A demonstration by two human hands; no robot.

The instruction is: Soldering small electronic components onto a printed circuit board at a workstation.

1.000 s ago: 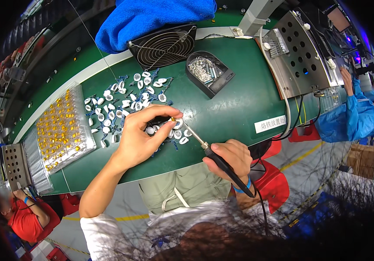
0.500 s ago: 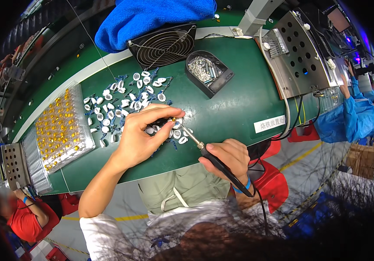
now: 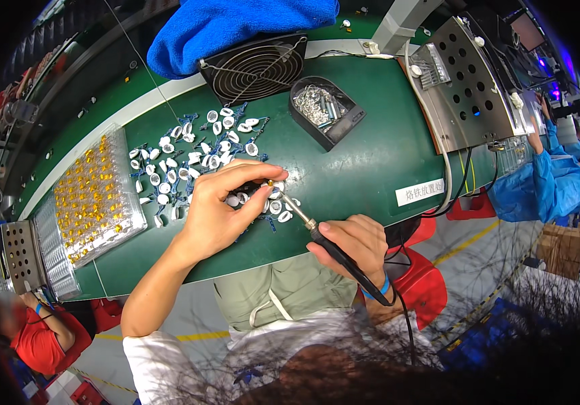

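My right hand (image 3: 356, 246) is closed round the black handle of a soldering iron (image 3: 334, 251). Its metal tip points up and left to the small part between my left fingertips. With thumb and forefinger my left hand (image 3: 226, 206) pinches a small white part (image 3: 278, 185) that shows a bit of gold; fingers cover much of it. Beneath and beyond that hand, several white oval cups with blue wires (image 3: 209, 162) lie scattered over the green bench (image 3: 364, 175).
A clear plastic tray (image 3: 131, 216) of gold pieces lies at the left. Behind are a black fan (image 3: 256, 73), a blue towel (image 3: 236, 27) and a black bin (image 3: 352, 123) of metal bits. Perforated metal box (image 3: 462, 101) stands right. People sit at both sides, one in a blue coat (image 3: 529, 182).
Almost nothing differs. Both hands, the soldering iron and the small part keep their places; the view has shifted very slightly.
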